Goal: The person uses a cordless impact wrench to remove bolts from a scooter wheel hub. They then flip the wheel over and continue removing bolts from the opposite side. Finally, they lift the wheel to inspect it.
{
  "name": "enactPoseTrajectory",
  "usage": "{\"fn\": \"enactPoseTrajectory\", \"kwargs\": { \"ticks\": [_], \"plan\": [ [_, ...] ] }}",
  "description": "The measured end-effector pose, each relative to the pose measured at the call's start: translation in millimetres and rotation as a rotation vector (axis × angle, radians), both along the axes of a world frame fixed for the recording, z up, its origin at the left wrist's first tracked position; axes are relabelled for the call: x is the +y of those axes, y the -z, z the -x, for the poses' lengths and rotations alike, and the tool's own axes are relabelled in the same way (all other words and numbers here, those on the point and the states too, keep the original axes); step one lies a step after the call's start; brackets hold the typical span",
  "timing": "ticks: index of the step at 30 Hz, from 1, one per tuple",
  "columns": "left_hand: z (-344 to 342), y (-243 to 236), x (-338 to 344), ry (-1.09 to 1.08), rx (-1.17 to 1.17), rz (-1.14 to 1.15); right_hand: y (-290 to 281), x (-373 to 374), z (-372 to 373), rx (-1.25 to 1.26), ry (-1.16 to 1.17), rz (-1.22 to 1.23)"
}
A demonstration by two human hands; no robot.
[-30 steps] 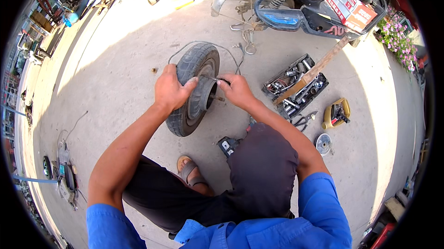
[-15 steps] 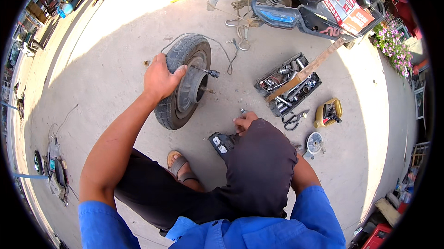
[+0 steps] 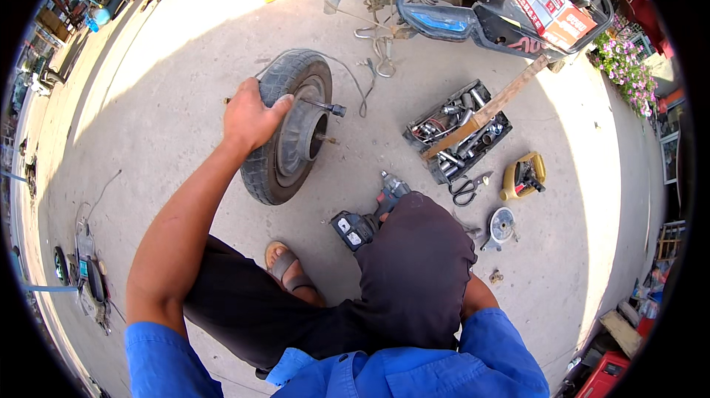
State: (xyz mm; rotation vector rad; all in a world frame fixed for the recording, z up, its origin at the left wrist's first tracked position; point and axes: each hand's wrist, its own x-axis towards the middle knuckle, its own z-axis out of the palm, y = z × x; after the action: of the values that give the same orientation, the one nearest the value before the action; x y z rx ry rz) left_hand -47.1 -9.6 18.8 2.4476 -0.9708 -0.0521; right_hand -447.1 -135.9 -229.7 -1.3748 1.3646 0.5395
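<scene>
My left hand [image 3: 251, 117] is closed over the tread of a small scooter wheel [image 3: 296, 73] that stands upright on the ground. From the wheel's hub [image 3: 302, 139] an axle sticks out, and a valve stem with a black fitting [image 3: 334, 110] points to the right. A cordless impact driver [image 3: 392, 189] lies in front of my right knee, its black battery [image 3: 351, 229] to the left. Only a sliver of my right hand [image 3: 384, 217] shows at the driver's handle. The knee hides the rest, so its grip is unclear.
Right of the driver stand a black toolbox [image 3: 494, 148] of sockets with a wooden bar across it, scissors [image 3: 466, 191], a cut yellow container [image 3: 542, 169] with tools, and a metal brake hub [image 3: 502, 226]. A partly stripped scooter [image 3: 444, 21] is at the far right.
My right hand has drawn back from the driver's front end and is now mostly behind my knee, uncovering the driver's body. My left hand still holds the wheel, nearly unmoved.
</scene>
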Motion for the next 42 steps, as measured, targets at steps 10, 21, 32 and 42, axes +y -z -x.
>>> {"fn": "enactPoseTrajectory", "kwargs": {
  "ticks": [10,21,32,42],
  "plan": [
    [-3,1,-1,-0.002,-0.036,0.006,-19,3,-37,-0.021,-0.083,0.117],
    [-7,-1,8,-0.019,-0.034,-0.003,-38,9,-83,-0.04,-0.181,0.239],
    [-1,2,0,-0.02,-0.035,0.03,-49,6,-88,-0.013,-0.185,0.313],
    [3,3,5,-0.016,-0.082,0.024,-71,0,-85,-0.037,-0.139,0.35]
  ]
}}
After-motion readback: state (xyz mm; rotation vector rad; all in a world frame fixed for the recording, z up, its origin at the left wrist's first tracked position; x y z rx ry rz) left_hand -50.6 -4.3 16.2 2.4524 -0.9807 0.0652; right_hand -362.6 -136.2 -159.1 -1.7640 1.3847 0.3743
